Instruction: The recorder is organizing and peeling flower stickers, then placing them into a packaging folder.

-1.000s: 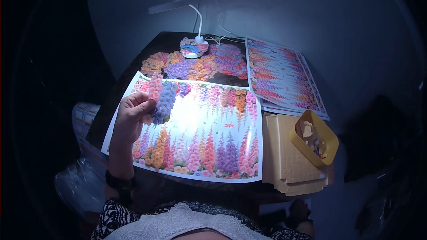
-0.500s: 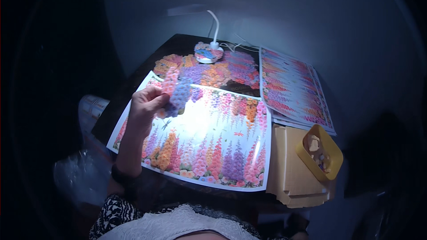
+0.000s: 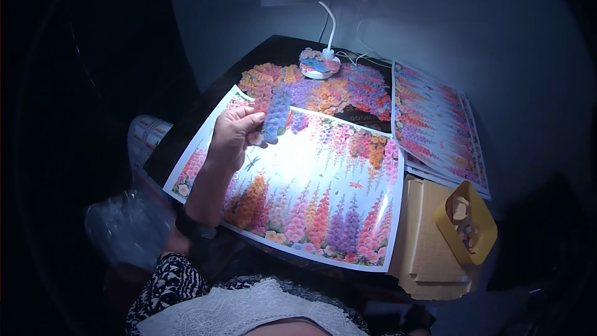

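My left hand (image 3: 238,134) is closed, thumb and fingers pinching a flower-spike paper cutout (image 3: 277,114) with pink and blue blooms. The cutout is held upright above the upper left part of a large white sheet (image 3: 311,177), printed with rows of colourful flower spikes along its top and bottom. Light glares on the middle of that sheet. Beyond it lies a spread of cut-out flower pieces (image 3: 329,96) in orange, purple and pink. My right hand does not show.
A white desk lamp (image 3: 318,74) stands at the back with cutouts on its base. More printed flower sheets (image 3: 438,127) are stacked at the right. Nearer, a yellow tray (image 3: 443,227) holding small scraps rests on brown cardboard (image 3: 423,255). Clear plastic (image 3: 127,224) lies lower left.
The whole scene has shifted right in view, with the table's far part a little higher. My left hand still grips the cutout over the same part of the sheet.
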Motion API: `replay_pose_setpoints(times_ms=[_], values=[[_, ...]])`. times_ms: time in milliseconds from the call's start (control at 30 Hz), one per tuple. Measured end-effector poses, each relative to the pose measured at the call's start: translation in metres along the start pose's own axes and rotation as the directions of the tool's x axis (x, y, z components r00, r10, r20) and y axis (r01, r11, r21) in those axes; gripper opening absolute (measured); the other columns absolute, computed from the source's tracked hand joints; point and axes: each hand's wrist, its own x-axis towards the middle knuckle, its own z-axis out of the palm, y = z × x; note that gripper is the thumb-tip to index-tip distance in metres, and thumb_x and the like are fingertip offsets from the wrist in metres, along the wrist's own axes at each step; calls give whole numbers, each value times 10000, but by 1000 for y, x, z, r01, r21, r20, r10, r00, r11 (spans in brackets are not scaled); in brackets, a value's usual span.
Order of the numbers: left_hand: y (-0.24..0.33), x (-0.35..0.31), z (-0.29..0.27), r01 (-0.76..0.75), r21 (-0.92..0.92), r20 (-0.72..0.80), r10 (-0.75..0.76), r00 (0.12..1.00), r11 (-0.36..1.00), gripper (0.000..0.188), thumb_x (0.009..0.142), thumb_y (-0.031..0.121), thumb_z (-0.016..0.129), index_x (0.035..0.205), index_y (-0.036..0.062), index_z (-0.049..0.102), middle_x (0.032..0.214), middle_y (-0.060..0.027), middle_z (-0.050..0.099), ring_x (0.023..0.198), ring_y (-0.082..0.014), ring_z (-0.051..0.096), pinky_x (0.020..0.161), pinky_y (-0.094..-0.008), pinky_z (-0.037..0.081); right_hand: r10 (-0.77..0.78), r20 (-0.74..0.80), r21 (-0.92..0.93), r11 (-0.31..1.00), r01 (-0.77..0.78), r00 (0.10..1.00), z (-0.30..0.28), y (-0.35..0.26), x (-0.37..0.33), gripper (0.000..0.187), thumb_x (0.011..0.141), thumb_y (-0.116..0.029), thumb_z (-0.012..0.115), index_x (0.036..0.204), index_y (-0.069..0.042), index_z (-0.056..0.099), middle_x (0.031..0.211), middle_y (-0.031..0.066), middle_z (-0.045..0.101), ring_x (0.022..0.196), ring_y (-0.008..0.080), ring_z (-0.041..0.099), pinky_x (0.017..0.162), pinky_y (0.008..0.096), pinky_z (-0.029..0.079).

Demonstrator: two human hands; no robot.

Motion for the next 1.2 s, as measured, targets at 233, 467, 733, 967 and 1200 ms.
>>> replay_pose_setpoints(times_ms=[233, 467, 733, 967, 1200], values=[[-14, 0, -12, 125, -2, 53, -124, 991, 992, 166, 904, 114, 568, 914, -47, 606, 788, -147, 675, 626, -226, 678, 557, -317, 538, 13, 9, 20, 1000, -13, 1000, 6, -1, 9, 479, 821, -432, 541, 1133, -70, 523, 1070, 159, 599, 998, 323, 596, 803, 438, 497], [-20, 4, 1, 147, 6, 156, -146, 977, 989, 158, 903, 124, 579, 903, -33, 597, 784, -134, 674, 646, -196, 667, 583, -313, 536, 53, 3, 52, 997, -53, 999, 1, 4, 10, 522, 820, -467, 527, 1170, -81, 496, 1102, 157, 588, 1017, 326, 590, 816, 440, 495], [-22, 5, 7, 157, 23, 144, -159, 977, 987, 161, 894, 136, 599, 897, -25, 596, 770, -128, 673, 617, -194, 670, 564, -295, 539, 90, 15, 64, 994, -90, 996, 12, 3, 24, 572, 818, -507, 510, 1211, -94, 464, 1138, 155, 575, 1039, 329, 583, 830, 442, 492], [-27, 6, 11, 162, 24, 135, -164, 977, 986, 149, 871, 130, 638, 875, -17, 614, 736, -92, 654, 591, -151, 639, 537, -262, 515, 115, 23, 78, 990, -117, 993, 18, 8, 26, 616, 817, -542, 496, 1248, -105, 437, 1169, 153, 564, 1058, 331, 577, 843, 445, 489], [-25, 5, 7, 150, 62, 139, -158, 978, 987, 146, 909, 119, 584, 867, -20, 594, 745, -118, 661, 590, -159, 646, 541, -270, 532, 132, 36, 91, 987, -135, 991, 25, 12, 30, 661, 816, -577, 482, 1285, -117, 410, 1201, 151, 553, 1077, 334, 571, 855, 447, 487]])
